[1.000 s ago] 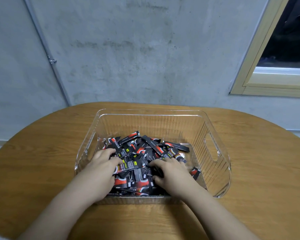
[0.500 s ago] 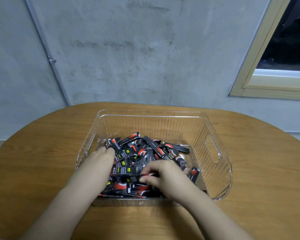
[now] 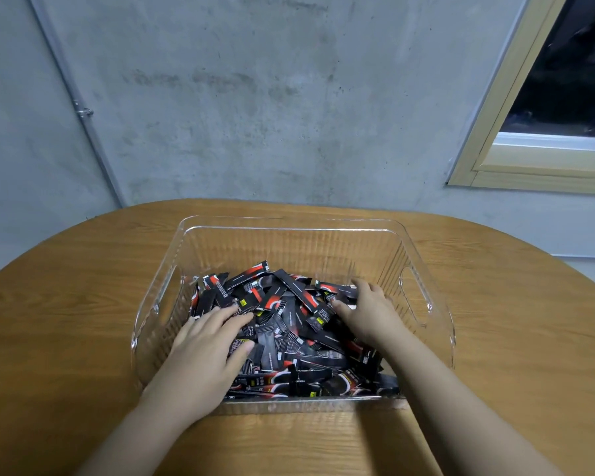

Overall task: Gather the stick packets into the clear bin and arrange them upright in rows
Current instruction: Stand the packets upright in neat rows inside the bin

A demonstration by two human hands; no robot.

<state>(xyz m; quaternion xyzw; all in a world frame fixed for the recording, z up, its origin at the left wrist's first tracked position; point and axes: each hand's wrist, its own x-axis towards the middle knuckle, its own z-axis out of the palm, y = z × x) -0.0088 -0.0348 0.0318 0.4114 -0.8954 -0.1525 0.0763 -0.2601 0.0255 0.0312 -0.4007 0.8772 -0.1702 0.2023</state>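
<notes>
Inside the one clear bin [image 3: 423, 255] on the wooden desk [image 3: 83, 286], the stick packets [image 3: 289, 304] lie in a loose heap, slim and black with red and white print, too many and too overlapped to count. Two hands reach in: the left hand [image 3: 203, 352] rests on the heap with fingers straight, and the right hand [image 3: 368, 310] presses the far right packets, fingers extended.

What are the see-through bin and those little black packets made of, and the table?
The clear bin looks like rigid glossy plastic: transparent, ribbed walls, moulded handle slots. The stick packets seem printed film or foil, thin and slightly shiny. The table shows wood grain, possibly veneer or laminate.
</notes>
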